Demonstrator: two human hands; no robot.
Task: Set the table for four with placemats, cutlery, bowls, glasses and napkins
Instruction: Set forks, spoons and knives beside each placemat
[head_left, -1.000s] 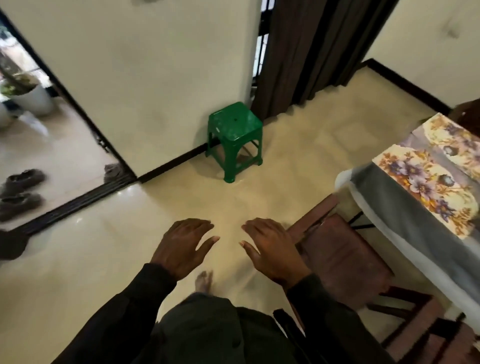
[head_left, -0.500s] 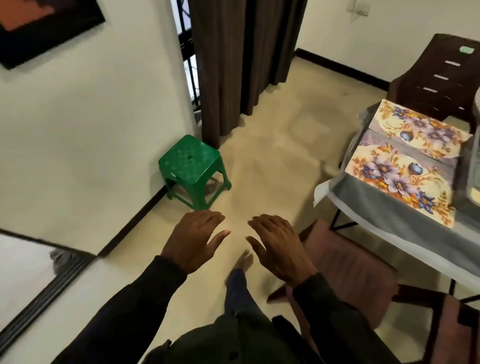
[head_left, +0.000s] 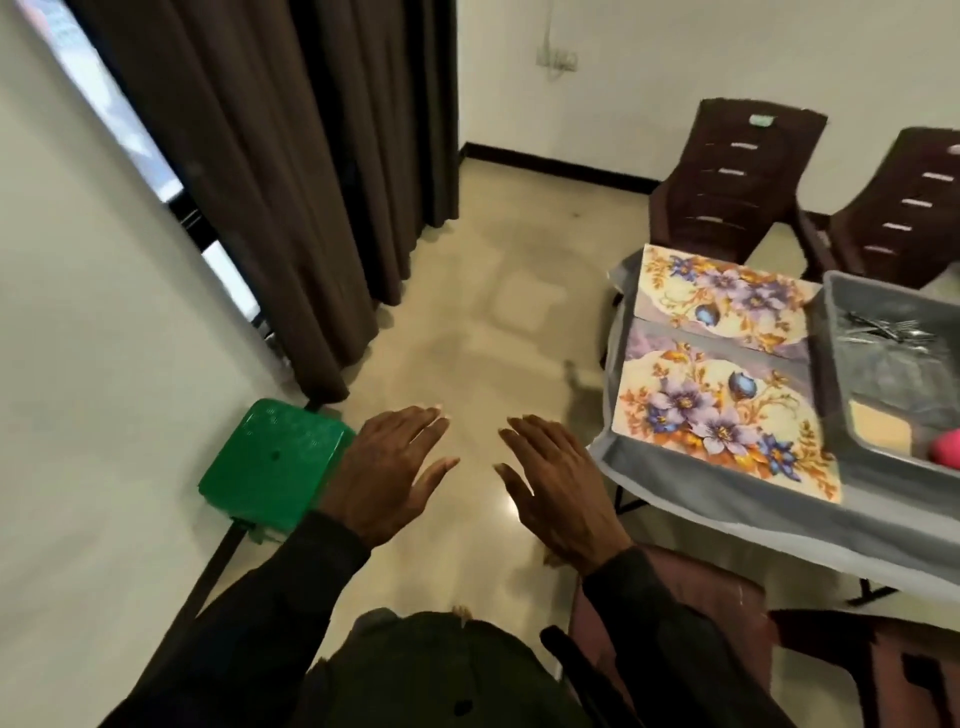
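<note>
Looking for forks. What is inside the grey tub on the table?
Metal cutlery lies at the far end of the grey tub; nearer, a tan flat item and something pink. Its right side is cut off.

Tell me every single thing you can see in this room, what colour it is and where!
curtain: one, dark brown, hanging at the back left
stool: one, green, on the floor by the left wall
table: one, grey cloth, on the right
placemats: two, cream with purple flowers, side by side on the table
tub: one, grey, on the table right of the placemats
cutlery: a pile, silver, inside the tub
pink thing: one, in the tub's near corner; unclear what
far chairs: two, dark brown, behind the table
near chairs: looks like two, reddish brown, bottom right, partly hidden
left hand: one, dark sleeve, open over the floor
right hand: one, dark sleeve, open beside it
</note>
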